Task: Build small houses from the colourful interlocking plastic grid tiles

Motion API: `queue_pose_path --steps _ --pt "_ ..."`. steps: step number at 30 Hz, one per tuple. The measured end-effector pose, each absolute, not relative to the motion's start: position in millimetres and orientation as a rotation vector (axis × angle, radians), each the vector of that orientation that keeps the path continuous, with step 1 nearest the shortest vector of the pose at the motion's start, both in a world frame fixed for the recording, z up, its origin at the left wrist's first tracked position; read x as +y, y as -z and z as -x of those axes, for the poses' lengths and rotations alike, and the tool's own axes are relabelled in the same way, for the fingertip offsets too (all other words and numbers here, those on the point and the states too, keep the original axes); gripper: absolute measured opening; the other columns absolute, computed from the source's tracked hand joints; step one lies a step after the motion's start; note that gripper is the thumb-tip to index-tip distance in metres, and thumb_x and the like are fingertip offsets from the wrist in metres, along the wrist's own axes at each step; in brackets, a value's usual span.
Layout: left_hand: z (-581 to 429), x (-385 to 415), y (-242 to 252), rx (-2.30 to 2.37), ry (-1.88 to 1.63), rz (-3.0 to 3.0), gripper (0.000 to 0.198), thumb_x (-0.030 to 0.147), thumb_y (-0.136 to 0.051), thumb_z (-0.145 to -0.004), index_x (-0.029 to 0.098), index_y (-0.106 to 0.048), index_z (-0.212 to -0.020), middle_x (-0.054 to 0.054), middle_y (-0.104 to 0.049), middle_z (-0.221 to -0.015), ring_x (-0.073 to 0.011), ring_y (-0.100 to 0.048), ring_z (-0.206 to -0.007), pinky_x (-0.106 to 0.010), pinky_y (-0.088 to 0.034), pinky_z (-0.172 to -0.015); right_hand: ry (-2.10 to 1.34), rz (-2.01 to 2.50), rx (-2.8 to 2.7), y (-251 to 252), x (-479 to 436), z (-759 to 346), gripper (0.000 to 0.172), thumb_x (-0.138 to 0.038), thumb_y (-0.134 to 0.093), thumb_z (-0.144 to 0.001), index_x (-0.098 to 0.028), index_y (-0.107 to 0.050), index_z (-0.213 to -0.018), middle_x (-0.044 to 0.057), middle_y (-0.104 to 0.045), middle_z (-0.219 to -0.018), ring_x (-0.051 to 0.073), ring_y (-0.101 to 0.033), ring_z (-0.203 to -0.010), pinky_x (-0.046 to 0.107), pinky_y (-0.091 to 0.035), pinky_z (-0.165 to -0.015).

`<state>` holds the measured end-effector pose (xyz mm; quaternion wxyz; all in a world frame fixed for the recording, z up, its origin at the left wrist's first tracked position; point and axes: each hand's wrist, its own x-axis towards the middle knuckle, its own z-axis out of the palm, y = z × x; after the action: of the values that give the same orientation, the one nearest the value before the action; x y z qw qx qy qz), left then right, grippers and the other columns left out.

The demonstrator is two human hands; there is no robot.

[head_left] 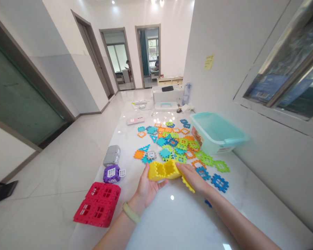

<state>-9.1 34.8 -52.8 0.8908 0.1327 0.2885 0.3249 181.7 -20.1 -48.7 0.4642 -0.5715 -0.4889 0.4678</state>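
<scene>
My left hand (148,186) cups the left end of a yellow interlocking plastic tile assembly (163,172), and my right hand (191,177) grips its right end. The yellow tiles are joined into a folded, open-sided strip. A pale green band (130,213) circles my left wrist. Loose multicoloured waffle tiles (167,146) lie scattered on the white marble table (172,218) just beyond my hands. To the left stand a red tile house (97,205), a purple tile cube (111,174) and grey tile cubes (112,156).
A translucent teal plastic tub (215,133) sits at the table's far right, against the wall. Farther back are a white box (167,93), a clear bottle (187,93) and a pink packet (135,121). A person (127,71) stands beyond a doorway.
</scene>
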Motion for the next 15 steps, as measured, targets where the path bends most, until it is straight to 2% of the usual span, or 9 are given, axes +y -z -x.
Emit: queue_pose_path --steps 2,5,8,11,13,15 --pt "10 35 52 0.612 -0.681 -0.294 0.045 0.047 -0.045 -0.098 0.01 -0.061 -0.118 -0.015 -0.069 -0.114 -0.0233 -0.07 -0.09 -0.033 -0.062 -0.066 -1.115 1.453 -1.244 49 -19 -185 0.052 -0.061 -0.046 -0.09 -0.016 -0.073 -0.087 0.005 -0.073 -0.088 0.026 -0.062 -0.085 0.036 -0.048 -0.08" --pt "9 36 50 0.643 -0.675 -0.303 0.044 0.047 -0.046 -0.098 0.009 -0.061 -0.116 -0.015 -0.07 -0.112 -0.0225 -0.07 -0.089 -0.032 -0.061 -0.067 -1.02 1.566 -1.329 49 -19 -187 0.051 -0.059 -0.043 -0.091 -0.017 -0.073 -0.086 0.006 -0.073 -0.09 0.027 -0.063 -0.086 0.038 -0.047 -0.081" --pt "9 37 49 0.673 -0.652 -0.327 0.044 0.046 -0.046 -0.098 0.008 -0.061 -0.114 -0.015 -0.07 -0.111 -0.0216 -0.07 -0.086 -0.031 -0.061 -0.066 -0.867 1.712 -1.263 49 -20 -189 0.047 -0.056 -0.048 -0.09 -0.019 -0.069 -0.108 0.008 -0.072 -0.101 0.028 -0.064 -0.093 0.04 -0.045 -0.089" --pt "8 37 48 0.69 -0.626 -0.349 0.042 0.045 -0.046 -0.098 0.009 -0.061 -0.115 -0.015 -0.07 -0.111 -0.0212 -0.07 -0.085 -0.031 -0.061 -0.066 -0.744 1.814 -1.126 48 -20 -194 0.054 -0.054 -0.051 -0.087 -0.019 -0.057 -0.129 0.007 -0.071 -0.093 0.028 -0.064 -0.093 0.043 -0.043 -0.091" --pt "7 37 47 0.697 -0.623 -0.348 0.041 0.043 -0.046 -0.098 0.009 -0.06 -0.114 -0.015 -0.07 -0.11 -0.021 -0.07 -0.084 -0.031 -0.061 -0.066 -0.722 1.813 -1.076 46 -19 -201 0.048 -0.052 -0.05 -0.087 -0.02 -0.06 -0.121 0.004 -0.069 -0.081 0.027 -0.064 -0.087 0.041 -0.045 -0.085" --pt "7 37 47 0.705 -0.629 -0.346 0.039 0.042 -0.045 -0.099 0.009 -0.06 -0.113 -0.014 -0.07 -0.109 -0.0209 -0.07 -0.083 -0.032 -0.061 -0.066 -0.77 1.707 -1.036 43 -19 -209 0.039 -0.049 -0.047 -0.087 -0.02 -0.065 -0.105 0.002 -0.066 -0.072 0.024 -0.063 -0.076 0.036 -0.047 -0.073"
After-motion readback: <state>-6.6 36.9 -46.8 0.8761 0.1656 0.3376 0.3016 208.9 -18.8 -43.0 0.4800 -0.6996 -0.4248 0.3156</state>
